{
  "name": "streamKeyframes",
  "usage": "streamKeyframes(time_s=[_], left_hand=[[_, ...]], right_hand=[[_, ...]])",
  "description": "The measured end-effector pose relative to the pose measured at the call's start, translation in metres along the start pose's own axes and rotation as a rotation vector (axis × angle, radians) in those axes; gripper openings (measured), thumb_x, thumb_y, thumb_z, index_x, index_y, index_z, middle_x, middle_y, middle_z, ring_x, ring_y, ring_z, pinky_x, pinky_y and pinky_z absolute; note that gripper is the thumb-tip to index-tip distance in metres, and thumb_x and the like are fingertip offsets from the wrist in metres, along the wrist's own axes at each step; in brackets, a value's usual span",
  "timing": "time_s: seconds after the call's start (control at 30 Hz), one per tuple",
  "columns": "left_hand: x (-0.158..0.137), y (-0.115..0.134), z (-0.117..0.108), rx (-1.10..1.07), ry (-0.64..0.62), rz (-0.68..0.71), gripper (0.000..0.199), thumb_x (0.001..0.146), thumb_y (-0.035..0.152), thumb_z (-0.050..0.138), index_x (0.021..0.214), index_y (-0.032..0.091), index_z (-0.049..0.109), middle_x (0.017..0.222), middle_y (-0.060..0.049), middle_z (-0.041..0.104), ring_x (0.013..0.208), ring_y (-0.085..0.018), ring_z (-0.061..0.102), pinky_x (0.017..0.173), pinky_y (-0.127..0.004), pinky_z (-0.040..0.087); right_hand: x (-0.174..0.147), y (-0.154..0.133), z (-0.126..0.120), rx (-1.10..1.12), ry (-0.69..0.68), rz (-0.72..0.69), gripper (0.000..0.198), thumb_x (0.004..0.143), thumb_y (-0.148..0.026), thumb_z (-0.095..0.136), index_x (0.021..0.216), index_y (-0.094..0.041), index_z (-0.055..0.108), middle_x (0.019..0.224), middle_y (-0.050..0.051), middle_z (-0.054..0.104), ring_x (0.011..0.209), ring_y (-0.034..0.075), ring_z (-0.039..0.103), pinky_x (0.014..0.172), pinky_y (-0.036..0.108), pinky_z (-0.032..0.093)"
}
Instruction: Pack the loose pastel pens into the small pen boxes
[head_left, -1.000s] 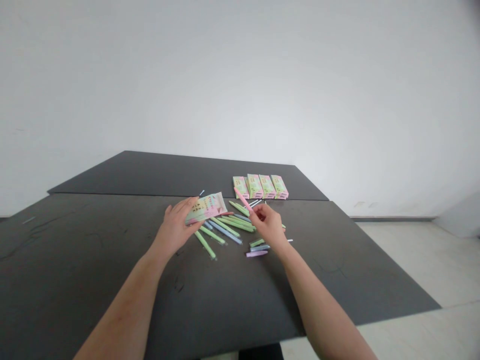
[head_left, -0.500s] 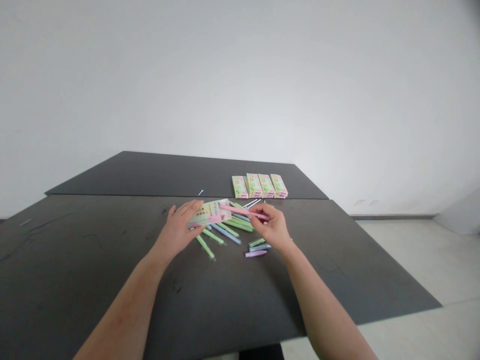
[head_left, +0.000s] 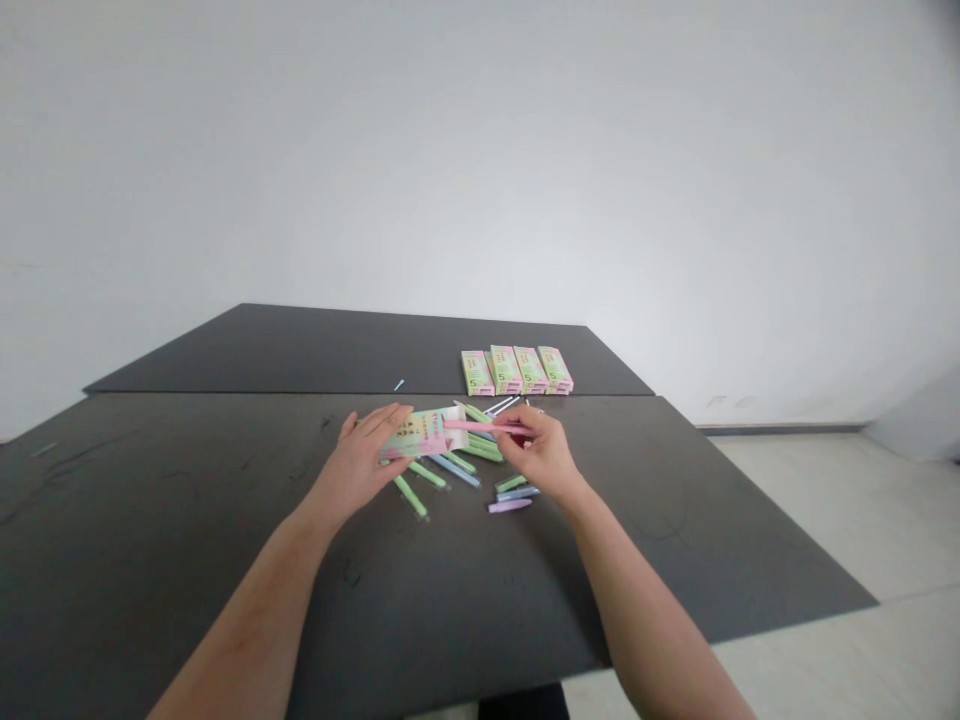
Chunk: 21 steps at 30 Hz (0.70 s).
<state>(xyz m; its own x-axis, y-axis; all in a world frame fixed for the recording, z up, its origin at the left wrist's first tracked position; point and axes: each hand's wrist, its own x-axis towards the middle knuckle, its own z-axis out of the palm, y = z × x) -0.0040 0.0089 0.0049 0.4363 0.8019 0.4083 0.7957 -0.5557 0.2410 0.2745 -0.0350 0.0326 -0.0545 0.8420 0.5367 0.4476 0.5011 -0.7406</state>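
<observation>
My left hand [head_left: 366, 452] is closed round the left end of a small printed carton [head_left: 421, 434], held above the table with its open end to the right. In my right hand [head_left: 538, 450] is a pink pen [head_left: 480, 427], pinched near its right end. The pen's left tip reaches the carton's open end; how far inside it lies, I cannot tell. Beneath the carton and hands are several green pens [head_left: 410, 496] and blue pens [head_left: 457, 471]. A lilac pen [head_left: 510, 506] lies just below my right hand.
Several printed cartons [head_left: 506, 371] stand in a row on the far part of the dark table [head_left: 360, 345]. A small pale stick [head_left: 399, 384] lies left of them. The table's right edge drops to a light floor [head_left: 795, 500]; a wall closes off the back.
The pink pen now lies more level, its tip at the carton's opening. The carton has shifted slightly right and down. Both hands keep their holds.
</observation>
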Motion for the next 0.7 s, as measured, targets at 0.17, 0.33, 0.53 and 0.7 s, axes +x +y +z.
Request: streamKeyframes(time_s=[0.17, 0.33, 0.53, 0.7], left_hand=[[-0.0007, -0.0001, 0.0014, 0.005, 0.007, 0.008, 0.057, 0.086, 0.037, 0.054, 0.139, 0.023, 0.041, 0.143, -0.013, 0.05, 0.133, -0.029, 0.044, 0.111, -0.058, 0.024], [-0.0007, -0.0019, 0.0036, 0.004, 0.006, 0.0, 0.058, 0.085, 0.038, 0.055, 0.139, 0.023, 0.041, 0.141, -0.013, 0.051, 0.131, -0.029, 0.046, 0.11, -0.057, 0.026], [-0.0009, -0.0021, 0.0028, -0.001, 0.003, 0.032, 0.057, 0.086, 0.04, 0.054, 0.139, 0.023, 0.042, 0.141, -0.012, 0.052, 0.13, -0.029, 0.047, 0.111, -0.057, 0.025], [-0.0021, -0.0046, 0.0046, 0.022, 0.012, 0.053, 0.057, 0.087, 0.041, 0.053, 0.14, 0.024, 0.041, 0.141, -0.011, 0.051, 0.13, -0.029, 0.047, 0.112, -0.057, 0.023]], right_hand=[[-0.0004, -0.0057, -0.0016, -0.072, 0.005, -0.049, 0.009, 0.08, -0.025, 0.062, 0.085, -0.019, 0.066, 0.07, 0.0, 0.063, 0.057, 0.012, 0.051, 0.054, 0.023, 0.039], [0.0004, -0.0082, -0.0043, -0.101, -0.031, -0.106, 0.006, 0.079, -0.023, 0.062, 0.083, -0.018, 0.066, 0.068, 0.0, 0.063, 0.059, 0.012, 0.053, 0.056, 0.023, 0.039], [0.0012, -0.0062, -0.0015, -0.093, -0.02, -0.101, 0.008, 0.081, -0.023, 0.062, 0.086, -0.019, 0.067, 0.071, 0.001, 0.065, 0.061, 0.013, 0.055, 0.057, 0.024, 0.041], [0.0025, -0.0086, -0.0043, -0.087, -0.086, -0.135, 0.008, 0.082, -0.022, 0.063, 0.086, -0.019, 0.069, 0.076, 0.001, 0.068, 0.065, 0.014, 0.057, 0.06, 0.025, 0.042]])
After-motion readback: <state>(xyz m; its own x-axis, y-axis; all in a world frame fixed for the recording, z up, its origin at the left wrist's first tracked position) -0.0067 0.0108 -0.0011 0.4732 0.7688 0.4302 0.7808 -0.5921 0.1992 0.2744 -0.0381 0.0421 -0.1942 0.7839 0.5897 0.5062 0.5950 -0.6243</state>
